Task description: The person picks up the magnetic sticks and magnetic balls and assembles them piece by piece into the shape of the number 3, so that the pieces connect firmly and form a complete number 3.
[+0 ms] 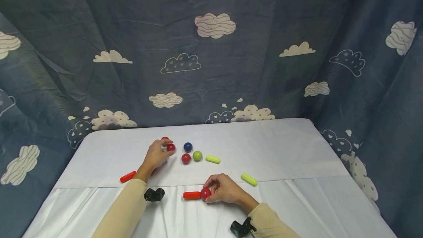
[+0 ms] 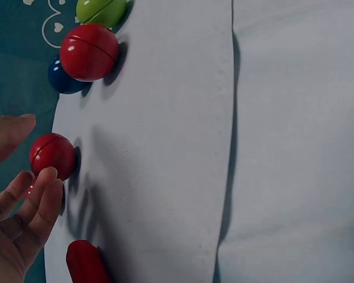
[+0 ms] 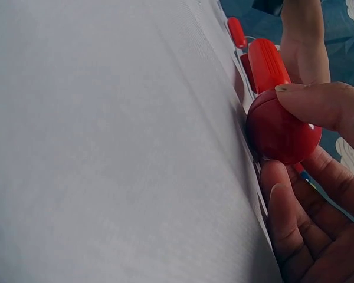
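My right hand (image 1: 226, 189) pinches a red ball (image 1: 205, 194) between thumb and fingers, and the ball meets the right end of a red stick (image 1: 192, 195). The right wrist view shows the thumb across the top of that ball (image 3: 283, 128) and fingertips under it. Farther back, my left hand (image 1: 156, 155) is around another red ball (image 1: 170, 147); in the left wrist view its thumb and fingers are spread apart beside the ball (image 2: 52, 154). A further red ball (image 1: 165, 138) is partly hidden behind the left fingers.
Right of the left hand lie a blue ball (image 1: 187, 147), a red ball (image 1: 186, 158), a green ball (image 1: 197, 155) and a yellow-green stick (image 1: 213, 159). Another yellow-green stick (image 1: 249, 179) is behind the right hand. A red stick (image 1: 127, 177) lies left of the left wrist.
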### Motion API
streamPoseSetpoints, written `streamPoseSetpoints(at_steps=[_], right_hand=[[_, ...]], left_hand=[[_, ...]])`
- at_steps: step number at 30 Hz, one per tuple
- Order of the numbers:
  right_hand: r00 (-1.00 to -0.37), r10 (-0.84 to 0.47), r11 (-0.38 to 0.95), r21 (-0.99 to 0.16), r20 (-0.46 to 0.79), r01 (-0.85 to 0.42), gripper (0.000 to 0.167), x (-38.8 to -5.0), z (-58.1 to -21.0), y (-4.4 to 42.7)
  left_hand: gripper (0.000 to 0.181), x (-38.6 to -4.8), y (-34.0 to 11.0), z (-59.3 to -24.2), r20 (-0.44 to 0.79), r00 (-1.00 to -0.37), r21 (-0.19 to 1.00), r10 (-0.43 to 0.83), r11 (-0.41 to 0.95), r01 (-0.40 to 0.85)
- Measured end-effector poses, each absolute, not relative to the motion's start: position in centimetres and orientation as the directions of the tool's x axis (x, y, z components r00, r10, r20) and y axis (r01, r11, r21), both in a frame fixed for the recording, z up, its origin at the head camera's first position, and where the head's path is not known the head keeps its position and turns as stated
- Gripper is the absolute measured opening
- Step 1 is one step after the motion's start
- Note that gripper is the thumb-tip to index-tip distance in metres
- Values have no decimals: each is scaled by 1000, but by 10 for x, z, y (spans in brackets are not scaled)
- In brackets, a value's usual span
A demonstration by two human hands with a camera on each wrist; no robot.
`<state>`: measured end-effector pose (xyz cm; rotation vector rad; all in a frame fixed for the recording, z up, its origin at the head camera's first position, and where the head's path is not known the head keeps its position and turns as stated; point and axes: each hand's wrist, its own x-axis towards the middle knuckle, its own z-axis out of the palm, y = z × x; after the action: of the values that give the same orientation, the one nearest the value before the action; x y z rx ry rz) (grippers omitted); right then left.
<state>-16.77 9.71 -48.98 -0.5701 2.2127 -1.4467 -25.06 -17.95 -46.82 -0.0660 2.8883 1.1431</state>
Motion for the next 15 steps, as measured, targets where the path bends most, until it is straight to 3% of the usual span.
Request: streamPoseSetpoints(at_steps=[15], right_hand=[[-823, -549, 348, -935, -144, -68, 33, -167, -489, 97]], left_hand=[[28, -252, -173, -473, -50, -999, 607, 7, 794, -24]])
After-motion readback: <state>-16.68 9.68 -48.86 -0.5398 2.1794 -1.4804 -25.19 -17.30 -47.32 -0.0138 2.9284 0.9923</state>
